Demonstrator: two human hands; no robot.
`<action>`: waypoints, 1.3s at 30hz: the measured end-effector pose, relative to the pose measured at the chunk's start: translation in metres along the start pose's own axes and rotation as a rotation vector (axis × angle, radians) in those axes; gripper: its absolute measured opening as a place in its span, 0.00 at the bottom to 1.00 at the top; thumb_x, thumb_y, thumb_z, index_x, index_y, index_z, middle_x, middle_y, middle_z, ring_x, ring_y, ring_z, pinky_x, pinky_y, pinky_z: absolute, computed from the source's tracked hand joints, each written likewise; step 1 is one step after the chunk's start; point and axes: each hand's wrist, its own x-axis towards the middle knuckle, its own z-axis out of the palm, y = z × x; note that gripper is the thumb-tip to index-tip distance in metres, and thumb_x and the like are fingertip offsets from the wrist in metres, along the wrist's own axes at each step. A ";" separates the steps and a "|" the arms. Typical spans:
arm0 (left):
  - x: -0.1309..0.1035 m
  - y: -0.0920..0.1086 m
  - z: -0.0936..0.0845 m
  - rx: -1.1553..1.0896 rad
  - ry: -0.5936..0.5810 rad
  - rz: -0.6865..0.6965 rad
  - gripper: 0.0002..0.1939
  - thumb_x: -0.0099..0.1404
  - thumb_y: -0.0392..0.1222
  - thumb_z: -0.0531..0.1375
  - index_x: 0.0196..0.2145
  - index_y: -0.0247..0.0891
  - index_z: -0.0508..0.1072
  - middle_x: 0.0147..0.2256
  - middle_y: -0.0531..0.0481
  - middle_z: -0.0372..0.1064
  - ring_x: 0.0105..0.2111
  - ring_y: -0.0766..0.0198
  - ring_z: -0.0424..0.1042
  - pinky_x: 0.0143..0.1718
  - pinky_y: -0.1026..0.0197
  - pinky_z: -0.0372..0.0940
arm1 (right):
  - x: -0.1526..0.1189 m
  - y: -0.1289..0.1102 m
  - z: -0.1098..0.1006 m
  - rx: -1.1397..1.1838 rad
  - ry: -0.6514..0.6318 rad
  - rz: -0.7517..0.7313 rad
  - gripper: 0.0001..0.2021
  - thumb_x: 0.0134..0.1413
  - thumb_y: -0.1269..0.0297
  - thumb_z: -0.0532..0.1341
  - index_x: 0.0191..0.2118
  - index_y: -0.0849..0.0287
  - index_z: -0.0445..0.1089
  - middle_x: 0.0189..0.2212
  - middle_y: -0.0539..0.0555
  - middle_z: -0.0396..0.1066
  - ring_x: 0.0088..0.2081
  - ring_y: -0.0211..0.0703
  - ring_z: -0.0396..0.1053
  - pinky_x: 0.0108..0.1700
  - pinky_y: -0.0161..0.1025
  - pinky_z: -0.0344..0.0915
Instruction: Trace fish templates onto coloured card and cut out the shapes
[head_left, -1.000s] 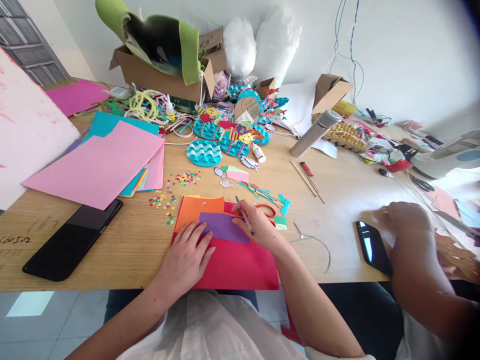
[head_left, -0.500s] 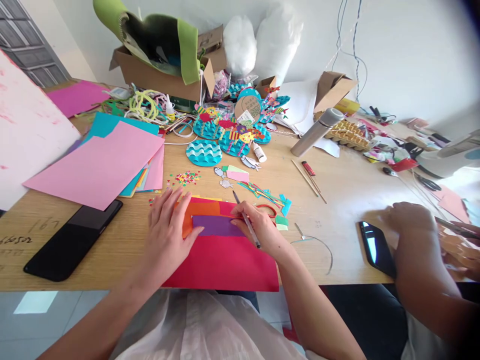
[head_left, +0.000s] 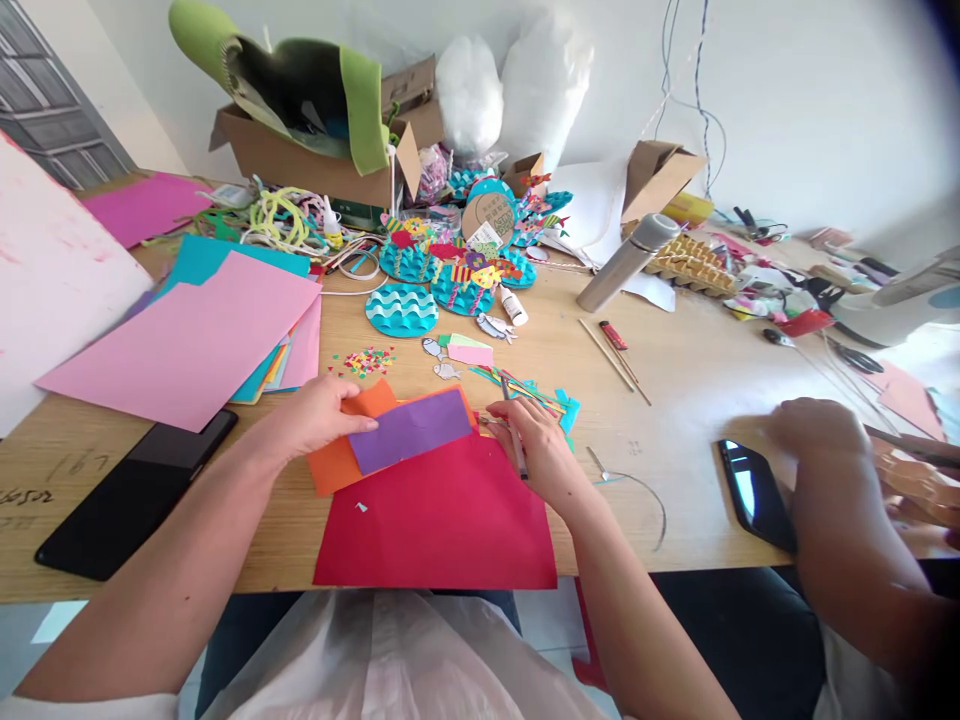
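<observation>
Head: purple paper (head_left: pixel 416 430) newly aslant

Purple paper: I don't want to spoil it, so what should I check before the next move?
1. Left hand gripping purple paper and orange paper: ok.
2. Purple paper over the orange paper: ok.
3. Pen in right hand: ok.
4. Right hand holding nothing else: cannot tell, fingers hide it.
5. Red sheet free of scraps: not ok, a small scrap lies there.
</observation>
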 end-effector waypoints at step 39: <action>-0.016 -0.001 0.006 -0.243 0.258 -0.113 0.22 0.47 0.59 0.67 0.31 0.37 0.78 0.25 0.50 0.74 0.31 0.53 0.74 0.29 0.60 0.61 | -0.014 -0.050 0.011 0.403 -0.341 0.362 0.18 0.55 0.48 0.60 0.26 0.56 0.58 0.20 0.45 0.59 0.22 0.34 0.54 0.25 0.34 0.50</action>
